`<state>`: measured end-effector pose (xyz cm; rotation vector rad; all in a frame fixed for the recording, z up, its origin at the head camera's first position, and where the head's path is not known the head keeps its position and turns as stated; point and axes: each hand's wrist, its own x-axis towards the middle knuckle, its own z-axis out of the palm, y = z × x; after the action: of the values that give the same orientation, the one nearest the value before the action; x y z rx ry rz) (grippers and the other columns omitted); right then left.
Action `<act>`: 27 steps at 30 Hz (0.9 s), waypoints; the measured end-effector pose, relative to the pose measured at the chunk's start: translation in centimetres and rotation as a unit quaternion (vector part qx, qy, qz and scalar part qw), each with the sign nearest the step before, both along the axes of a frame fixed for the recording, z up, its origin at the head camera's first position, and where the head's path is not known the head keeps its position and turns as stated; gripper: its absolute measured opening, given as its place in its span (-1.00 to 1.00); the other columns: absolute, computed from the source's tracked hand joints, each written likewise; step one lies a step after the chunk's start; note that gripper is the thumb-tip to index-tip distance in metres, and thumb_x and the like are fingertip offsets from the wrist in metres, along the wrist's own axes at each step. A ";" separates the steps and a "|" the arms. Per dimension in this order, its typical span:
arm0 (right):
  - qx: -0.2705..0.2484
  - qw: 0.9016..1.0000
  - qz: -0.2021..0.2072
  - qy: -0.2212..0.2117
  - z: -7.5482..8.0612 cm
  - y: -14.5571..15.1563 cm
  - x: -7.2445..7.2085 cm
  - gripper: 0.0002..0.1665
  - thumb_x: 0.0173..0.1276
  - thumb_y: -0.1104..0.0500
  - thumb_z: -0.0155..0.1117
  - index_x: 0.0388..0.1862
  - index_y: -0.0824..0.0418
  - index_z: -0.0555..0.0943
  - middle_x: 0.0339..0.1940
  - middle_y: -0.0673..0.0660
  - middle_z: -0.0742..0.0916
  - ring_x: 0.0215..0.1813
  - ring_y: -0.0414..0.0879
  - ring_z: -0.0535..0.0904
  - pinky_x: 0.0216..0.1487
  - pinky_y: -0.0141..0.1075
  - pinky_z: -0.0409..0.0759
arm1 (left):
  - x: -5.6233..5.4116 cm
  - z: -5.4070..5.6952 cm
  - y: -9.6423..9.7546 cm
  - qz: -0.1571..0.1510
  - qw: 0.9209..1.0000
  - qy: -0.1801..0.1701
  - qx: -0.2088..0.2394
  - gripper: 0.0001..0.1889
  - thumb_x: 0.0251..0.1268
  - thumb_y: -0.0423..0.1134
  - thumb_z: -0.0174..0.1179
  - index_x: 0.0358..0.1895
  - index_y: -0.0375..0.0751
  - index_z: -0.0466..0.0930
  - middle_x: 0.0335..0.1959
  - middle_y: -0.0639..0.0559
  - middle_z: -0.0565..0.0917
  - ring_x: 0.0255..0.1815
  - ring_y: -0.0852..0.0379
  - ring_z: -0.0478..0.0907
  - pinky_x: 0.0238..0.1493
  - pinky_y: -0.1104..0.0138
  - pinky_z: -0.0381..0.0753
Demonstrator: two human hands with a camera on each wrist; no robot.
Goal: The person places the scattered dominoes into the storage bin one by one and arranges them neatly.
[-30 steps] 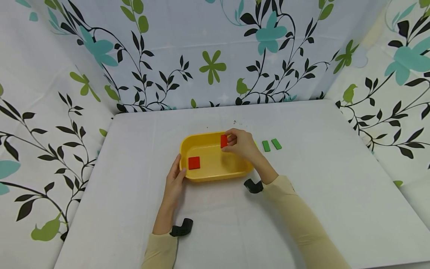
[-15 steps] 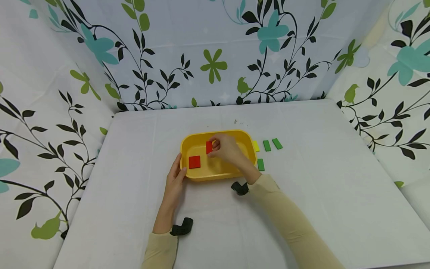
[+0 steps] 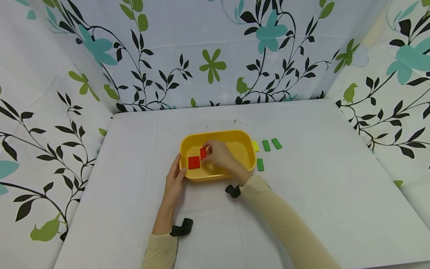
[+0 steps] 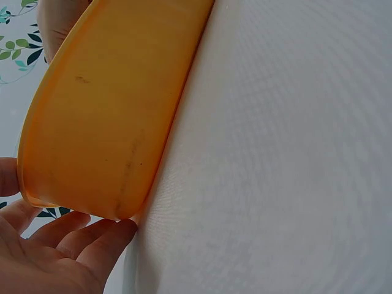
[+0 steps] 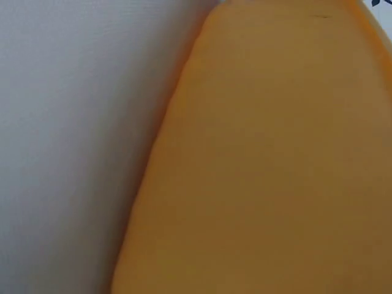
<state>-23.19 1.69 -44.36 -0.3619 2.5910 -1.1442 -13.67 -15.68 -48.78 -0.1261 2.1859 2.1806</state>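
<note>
A yellow plastic tray (image 3: 235, 137) stands on the white-covered table. Around its left end my left hand (image 3: 174, 183) holds the corner, thumb at the rim and fingers along the outer wall; the left wrist view shows these fingers (image 4: 101, 245) against the tray (image 4: 110, 110). Inside the tray, my right hand (image 3: 220, 155) pinches a small red rectangular tile (image 3: 203, 154) between thumb and fingers. The tile stands right beside a flat red square piece (image 3: 193, 163) on the tray's floor. In the right wrist view only the tray's outer wall (image 5: 257, 153) shows, with the hand hidden.
To the tray's right lie several loose tiles: a yellow one (image 3: 256, 146) close by the rim, a green one (image 3: 260, 164) nearer me, and two more green tiles (image 3: 266, 145) farther right. Patterned cloth (image 3: 215, 33) hangs behind and at both sides.
My right hand has carried the red tile leftward and toward me across the tray, up to the red square. The yellow tile and nearer green tile have come into view. My left hand has stayed put.
</note>
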 end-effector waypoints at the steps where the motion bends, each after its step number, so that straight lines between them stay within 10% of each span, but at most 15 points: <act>1: 0.003 1.000 0.000 0.000 -0.1 -0.1 0.0 -0.47 0.14 0.25 0.50 0.11 0.25 0.58 -0.21 0.13 0.67 -0.18 -0.04 0.55 -0.08 -0.32 0.63 | 0.0 0.0 0.0 0.000 1.000 0.000 0.000 -0.42 0.59 -0.26 -0.18 0.58 0.12 -0.04 0.60 0.23 -0.04 0.61 0.22 -0.13 0.53 0.24 0.13; 27: 0.055 0.998 0.006 -0.006 -1.9 -1.3 0.1 -0.46 0.02 0.32 0.54 0.04 0.29 0.62 -0.27 0.12 0.66 -0.20 -0.05 0.51 -0.14 -0.32 0.57 | 0.2 0.0 0.0 0.004 1.000 -0.004 -0.004 -0.42 0.59 -0.24 -0.17 0.58 0.10 -0.03 0.60 0.20 -0.03 0.61 0.19 -0.09 0.52 0.24 0.15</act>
<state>-23.08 0.40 -46.25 -0.3440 2.6244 -0.9929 -13.48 -15.65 -48.78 -0.1437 2.1936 2.1723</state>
